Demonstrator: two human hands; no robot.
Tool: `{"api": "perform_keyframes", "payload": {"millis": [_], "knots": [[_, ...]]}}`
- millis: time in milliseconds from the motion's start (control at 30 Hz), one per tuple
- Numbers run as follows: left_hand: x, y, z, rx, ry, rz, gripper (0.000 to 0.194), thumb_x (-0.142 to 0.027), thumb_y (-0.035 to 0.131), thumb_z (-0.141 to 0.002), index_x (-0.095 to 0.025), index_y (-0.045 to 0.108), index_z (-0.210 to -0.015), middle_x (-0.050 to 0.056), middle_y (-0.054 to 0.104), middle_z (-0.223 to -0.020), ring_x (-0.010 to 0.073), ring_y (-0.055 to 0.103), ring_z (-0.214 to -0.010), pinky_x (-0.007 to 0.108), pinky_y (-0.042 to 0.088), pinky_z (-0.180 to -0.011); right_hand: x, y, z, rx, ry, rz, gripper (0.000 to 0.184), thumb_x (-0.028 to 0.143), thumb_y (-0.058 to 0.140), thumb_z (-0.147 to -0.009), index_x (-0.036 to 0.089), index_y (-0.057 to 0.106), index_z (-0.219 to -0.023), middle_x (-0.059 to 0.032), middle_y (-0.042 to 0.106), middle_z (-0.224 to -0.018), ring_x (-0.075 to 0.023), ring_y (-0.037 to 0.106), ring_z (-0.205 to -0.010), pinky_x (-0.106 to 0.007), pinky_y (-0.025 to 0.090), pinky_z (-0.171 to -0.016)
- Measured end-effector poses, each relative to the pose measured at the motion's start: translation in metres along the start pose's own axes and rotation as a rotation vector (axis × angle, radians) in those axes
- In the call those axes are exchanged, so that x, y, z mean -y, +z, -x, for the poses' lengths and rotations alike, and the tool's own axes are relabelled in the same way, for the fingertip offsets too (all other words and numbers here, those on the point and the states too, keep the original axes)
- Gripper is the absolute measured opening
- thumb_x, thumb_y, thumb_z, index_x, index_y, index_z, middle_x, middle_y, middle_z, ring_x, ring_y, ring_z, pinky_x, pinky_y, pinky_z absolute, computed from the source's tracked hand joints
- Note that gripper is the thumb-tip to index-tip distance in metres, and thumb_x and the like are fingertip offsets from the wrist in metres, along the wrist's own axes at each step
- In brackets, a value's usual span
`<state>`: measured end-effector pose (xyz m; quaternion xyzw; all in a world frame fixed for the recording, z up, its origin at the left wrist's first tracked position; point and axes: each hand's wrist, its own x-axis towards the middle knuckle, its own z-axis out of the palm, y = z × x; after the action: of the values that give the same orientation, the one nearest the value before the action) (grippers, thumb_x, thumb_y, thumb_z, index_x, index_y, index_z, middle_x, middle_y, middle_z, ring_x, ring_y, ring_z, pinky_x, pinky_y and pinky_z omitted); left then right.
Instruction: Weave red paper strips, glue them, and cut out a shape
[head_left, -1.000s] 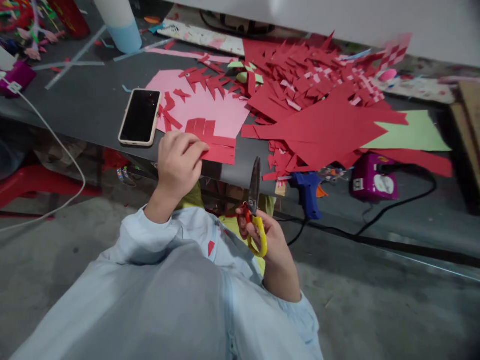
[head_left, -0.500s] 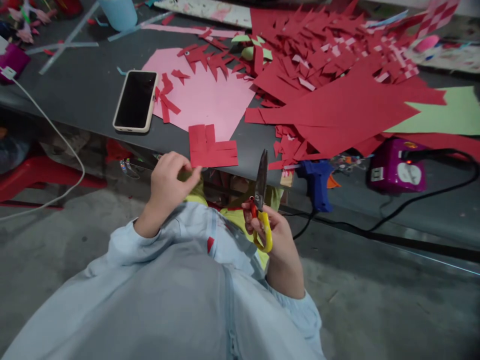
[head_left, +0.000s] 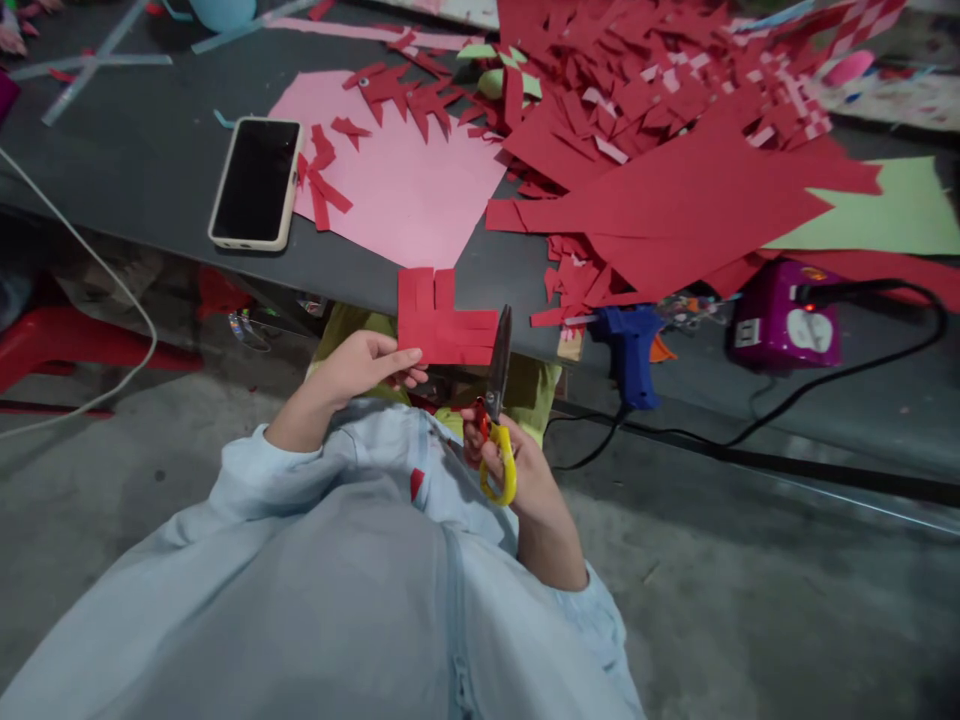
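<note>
My left hand [head_left: 373,364] pinches the lower left corner of a red L-shaped paper piece [head_left: 436,330], which has slits cut into both arms and projects over the table's front edge. In my right hand [head_left: 510,455] is a pair of scissors [head_left: 498,390] with one red and one yellow handle loop. The scissors' blades point up, lie together, and come close to the paper's right end. Beyond the paper lies a pink sheet [head_left: 405,200] carrying a spiky red paper creature [head_left: 390,92] and red scraps [head_left: 322,180].
A phone [head_left: 255,185] lies left of the pink sheet. Red paper sheets [head_left: 675,210] and a heap of cut red pieces [head_left: 637,90] cover the right side. A blue glue gun [head_left: 630,350] and a purple power box [head_left: 784,325] with a black cable sit at the front right.
The red paper has come off the tabletop toward me, with my left hand now gripping its corner. My right hand still holds the scissors. The camera view has shifted.
</note>
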<state>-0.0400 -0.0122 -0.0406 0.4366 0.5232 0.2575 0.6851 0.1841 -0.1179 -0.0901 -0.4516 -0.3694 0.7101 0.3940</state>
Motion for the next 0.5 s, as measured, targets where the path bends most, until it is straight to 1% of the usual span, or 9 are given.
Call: {"api": "perform_keyframes", "payload": {"millis": [67, 167, 233, 300, 400, 500], "knots": [[0.002, 0.005, -0.005, 0.001, -0.016, 0.062, 0.044, -0.057, 0.082, -0.063, -0.014, 0.073, -0.068, 0.008, 0.075, -0.071, 0.0134, 0.068, -0.063, 0.023, 0.052, -0.059, -0.003, -0.003, 0.004, 0.005, -0.013, 0.014, 0.052, 0.06, 0.075, -0.075, 0.026, 0.062, -0.113, 0.0007, 0.049, -0.08, -0.0111, 0.043, -0.066, -0.026, 0.04, -0.057], [0.007, 0.014, -0.017, -0.059, -0.036, 0.181, 0.045, -0.056, 0.083, -0.06, -0.014, 0.073, -0.072, 0.005, 0.074, -0.068, 0.0138, 0.066, -0.059, 0.025, 0.054, -0.057, -0.002, -0.008, 0.01, 0.028, -0.043, 0.064, 0.054, 0.059, 0.073, -0.078, 0.026, 0.058, -0.118, 0.0001, 0.049, -0.082, -0.0128, 0.045, -0.069, -0.028, 0.042, -0.061], [0.01, 0.019, -0.022, -0.096, 0.006, 0.23, 0.044, -0.049, 0.087, -0.057, -0.013, 0.075, -0.08, 0.005, 0.076, -0.075, 0.0141, 0.068, -0.064, 0.025, 0.056, -0.063, 0.001, -0.009, 0.013, 0.051, -0.042, 0.101, 0.055, 0.059, 0.073, -0.078, 0.026, 0.056, -0.118, -0.0001, 0.049, -0.084, -0.0134, 0.046, -0.071, -0.028, 0.043, -0.062], [0.012, 0.023, -0.023, -0.104, 0.051, 0.25, 0.045, -0.042, 0.09, -0.055, -0.013, 0.075, -0.085, 0.006, 0.077, -0.085, 0.0159, 0.071, -0.074, 0.027, 0.057, -0.072, 0.006, -0.01, 0.017, 0.053, -0.009, 0.154, 0.053, 0.056, 0.076, -0.076, 0.026, 0.055, -0.114, 0.0004, 0.049, -0.084, -0.0131, 0.047, -0.071, -0.027, 0.044, -0.063], [0.012, 0.026, -0.018, -0.137, 0.107, 0.216, 0.046, -0.041, 0.09, -0.056, -0.012, 0.075, -0.087, 0.008, 0.078, -0.093, 0.0196, 0.072, -0.081, 0.031, 0.058, -0.078, 0.011, -0.01, 0.022, 0.01, 0.049, 0.243, 0.049, 0.05, 0.081, -0.072, 0.025, 0.054, -0.103, 0.0013, 0.049, -0.083, -0.0122, 0.046, -0.069, -0.026, 0.045, -0.064], [0.007, 0.027, -0.01, -0.248, 0.224, 0.098, 0.046, -0.047, 0.086, -0.062, -0.012, 0.074, -0.09, 0.008, 0.078, -0.096, 0.0221, 0.072, -0.086, 0.033, 0.057, -0.08, 0.012, -0.009, 0.027, 0.007, 0.077, 0.282, 0.046, 0.05, 0.08, -0.072, 0.023, 0.052, -0.096, 0.0022, 0.048, -0.08, -0.0115, 0.044, -0.066, -0.026, 0.043, -0.062]]}}
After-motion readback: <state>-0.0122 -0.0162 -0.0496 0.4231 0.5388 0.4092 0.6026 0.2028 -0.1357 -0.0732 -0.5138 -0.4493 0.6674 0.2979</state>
